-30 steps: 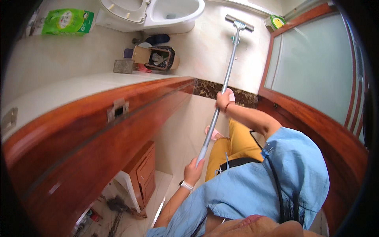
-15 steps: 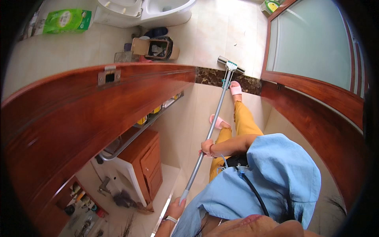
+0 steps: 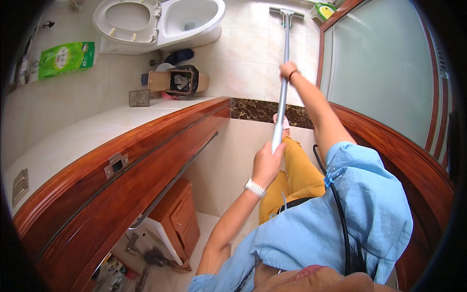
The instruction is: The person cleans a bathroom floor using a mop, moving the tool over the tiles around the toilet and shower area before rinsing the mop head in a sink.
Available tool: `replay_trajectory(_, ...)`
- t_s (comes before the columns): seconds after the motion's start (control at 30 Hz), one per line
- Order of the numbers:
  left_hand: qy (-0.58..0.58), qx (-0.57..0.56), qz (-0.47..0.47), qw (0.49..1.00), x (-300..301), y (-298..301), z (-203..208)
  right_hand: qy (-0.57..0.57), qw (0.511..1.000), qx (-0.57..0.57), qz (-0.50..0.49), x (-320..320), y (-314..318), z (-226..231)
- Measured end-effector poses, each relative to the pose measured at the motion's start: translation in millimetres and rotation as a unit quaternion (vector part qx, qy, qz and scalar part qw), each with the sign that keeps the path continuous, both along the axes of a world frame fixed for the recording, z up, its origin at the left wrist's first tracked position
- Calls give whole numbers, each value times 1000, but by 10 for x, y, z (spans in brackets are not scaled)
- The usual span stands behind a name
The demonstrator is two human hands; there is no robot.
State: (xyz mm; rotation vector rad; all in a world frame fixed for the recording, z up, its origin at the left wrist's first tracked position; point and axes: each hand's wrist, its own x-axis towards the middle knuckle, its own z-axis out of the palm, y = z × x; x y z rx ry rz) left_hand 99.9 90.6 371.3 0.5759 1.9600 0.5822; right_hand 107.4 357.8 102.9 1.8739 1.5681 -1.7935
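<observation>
A long grey-handled mop (image 3: 282, 100) stretches away from me across the doorway. Its wide, flat head (image 3: 293, 13) lies on the pale bathroom floor tiles at the far end. My left hand (image 3: 267, 164), with a white watch at the wrist, is closed round the near end of the pole. Farther along the shaft, my right hand (image 3: 288, 71) grips it with the arm stretched out. The pole passes over the dark marble threshold (image 3: 253, 108) and in front of a pink slipper on my foot.
Left of the mop are a toilet (image 3: 192, 19), an open waste bin (image 3: 202, 82) and a dark slipper (image 3: 181, 55). A red-brown door frame (image 3: 160, 129) runs along the left. A frosted glass door (image 3: 384, 58) stands right, with a green-yellow container (image 3: 323, 10) beyond.
The mop head has gone from beside the threshold to deep inside the bathroom. Both my hands have moved forward with the pole, and my right arm is now stretched out.
</observation>
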Motion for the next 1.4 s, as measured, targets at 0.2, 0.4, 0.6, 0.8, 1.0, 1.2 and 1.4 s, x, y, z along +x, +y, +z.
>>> replay_trajectory(0.2,39,35,-11,999,353,-794,-64,87,977,-31,-194,446,-745,21)
replay_trajectory(0.4,97,-136,-40,985,580,-3676,485,145,852,-375,-336,1068,-3640,363)
replay_trajectory(0.6,138,-205,-131,960,466,-4922,1687,-34,770,-532,-350,1160,-5326,1033)
replay_trajectory(0.8,101,-273,-128,948,689,-4451,1356,-60,893,-429,-123,1279,-4944,799)
replay_trajectory(1.0,0,-175,40,984,915,-3219,580,-106,809,28,578,1316,-3281,313)
replay_trajectory(1.2,-43,-140,67,987,670,-1576,147,-173,779,145,585,873,-1400,98)
replay_trajectory(1.4,-193,-114,171,960,475,12,249,-54,980,-76,175,602,75,-128)
